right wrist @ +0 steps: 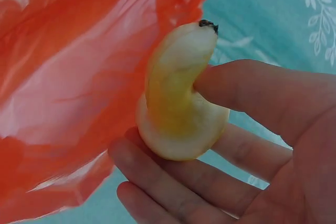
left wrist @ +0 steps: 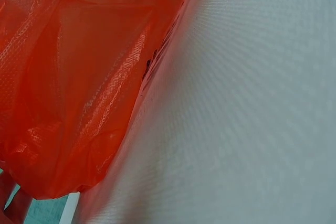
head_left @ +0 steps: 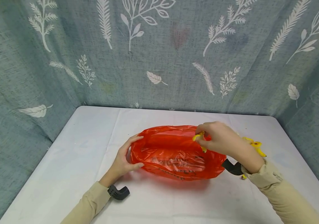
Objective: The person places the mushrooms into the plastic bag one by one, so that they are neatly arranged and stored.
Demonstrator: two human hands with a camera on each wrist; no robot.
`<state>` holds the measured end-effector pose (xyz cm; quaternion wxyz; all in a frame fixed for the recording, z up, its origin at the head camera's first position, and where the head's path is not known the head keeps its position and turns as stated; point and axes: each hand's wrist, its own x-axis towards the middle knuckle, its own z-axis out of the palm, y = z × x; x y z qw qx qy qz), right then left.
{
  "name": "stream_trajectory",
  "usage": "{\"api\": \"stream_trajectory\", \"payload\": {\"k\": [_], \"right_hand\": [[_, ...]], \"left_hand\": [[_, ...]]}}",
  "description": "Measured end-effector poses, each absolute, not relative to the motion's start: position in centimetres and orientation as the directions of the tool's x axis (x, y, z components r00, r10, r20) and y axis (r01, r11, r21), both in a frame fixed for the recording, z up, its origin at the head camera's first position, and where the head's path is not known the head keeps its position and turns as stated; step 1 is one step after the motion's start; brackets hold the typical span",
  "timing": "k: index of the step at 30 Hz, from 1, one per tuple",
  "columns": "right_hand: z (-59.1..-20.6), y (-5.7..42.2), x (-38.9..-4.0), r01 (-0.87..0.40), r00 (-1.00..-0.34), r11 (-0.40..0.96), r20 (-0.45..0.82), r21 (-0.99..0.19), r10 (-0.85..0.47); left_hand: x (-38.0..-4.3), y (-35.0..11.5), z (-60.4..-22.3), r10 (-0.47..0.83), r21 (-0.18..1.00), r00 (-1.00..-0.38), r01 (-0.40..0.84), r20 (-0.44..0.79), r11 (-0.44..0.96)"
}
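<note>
Both hands are busy around a red plastic bag [head_left: 154,166], one at either end of it and well apart. At the bag's left end, the left hand [head_left: 123,158] grips the edge, its thumb by the near side and its fingers round the far side, and the mouth gapes upward. Over the right end, the right hand [head_left: 218,137] pinches a yellow banana-shaped piece [right wrist: 170,93] between thumb and fingers. From the right wrist I see that it is curved, with a dark tip, and the bag's red film lies just beyond it. I cannot tell whether the two touch.

Past the right forearm, near the bag's right side, more yellow pieces [head_left: 259,151] lie on the white table [head_left: 75,161], partly hidden by the arm. A smaller yellow bit [head_left: 243,177] peeps out beside the right cuff. Dark printing shows on the bag. Each beige sleeve [head_left: 291,196] ends near a black wrist mount [head_left: 119,193]. Behind the table, a grey-green curtain [head_left: 154,62] hangs, patterned with white leaves and sprigs.
</note>
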<state>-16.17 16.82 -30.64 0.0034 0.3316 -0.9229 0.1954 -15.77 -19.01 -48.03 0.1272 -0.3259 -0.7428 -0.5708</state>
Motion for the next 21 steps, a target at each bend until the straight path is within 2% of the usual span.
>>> {"api": "stream_trajectory", "payload": {"k": [9,15,21], "right_hand": [[-30.8,13.5,-16.1,-0.604,-0.756,0.692,0.008,-0.394,-0.655],[-31.7,11.1,-16.6,-0.637,-0.708,0.665,-0.046,-0.391,-0.705],[-33.1,8.8,-17.1,-0.645,-0.699,0.687,-0.105,-0.333,-0.707]], "left_hand": [[-15.6,-19.0,-48.0,0.333,0.781,-0.774,0.607,0.539,0.146],[-15.6,-19.1,-47.9,0.337,0.784,-0.775,0.604,0.534,0.147],[-15.5,-19.0,-47.8,0.338,0.780,-0.773,0.608,0.538,0.148]]}}
